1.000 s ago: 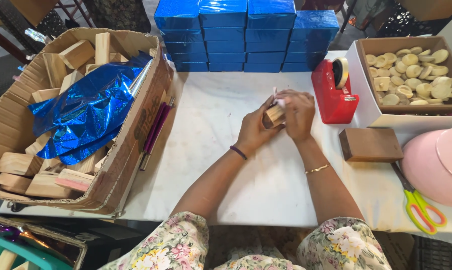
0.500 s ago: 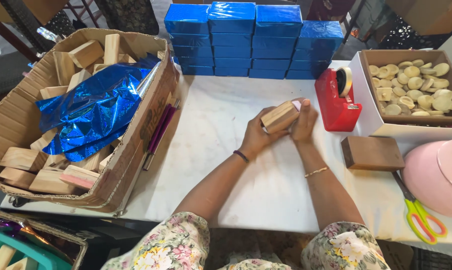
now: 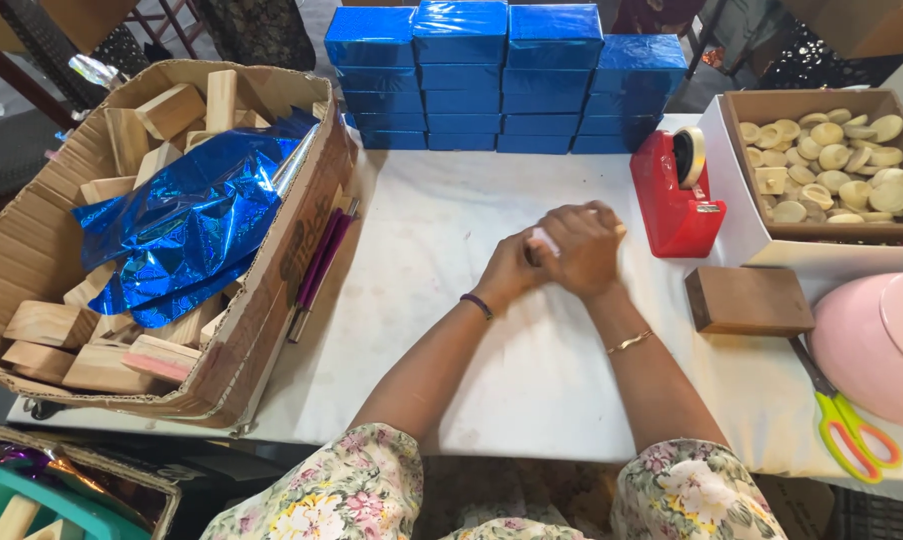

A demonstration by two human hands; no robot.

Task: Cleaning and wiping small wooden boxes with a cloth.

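Observation:
Both hands meet over the middle of the white table (image 3: 531, 370). My right hand (image 3: 583, 250) covers a pale wooden block, of which only a sliver (image 3: 619, 229) shows at the far side, and presses a small whitish piece (image 3: 545, 241) against it. My left hand (image 3: 508, 268) grips the same block from the left. The block is almost wholly hidden by the fingers.
A cardboard box (image 3: 271, 290) at left holds wooden blocks and blue foil (image 3: 186, 215). Blue wrapped boxes (image 3: 501, 80) are stacked at the back. A red tape dispenser (image 3: 671, 200), a dark wooden block (image 3: 749, 300), a box of round wooden pieces (image 3: 831, 170), scissors (image 3: 851, 425) and a pink lid (image 3: 876, 340) lie right.
The block was held up and plainly visible half a second ago; now my right hand has closed over its top and hides it. Both hands sit slightly lower.

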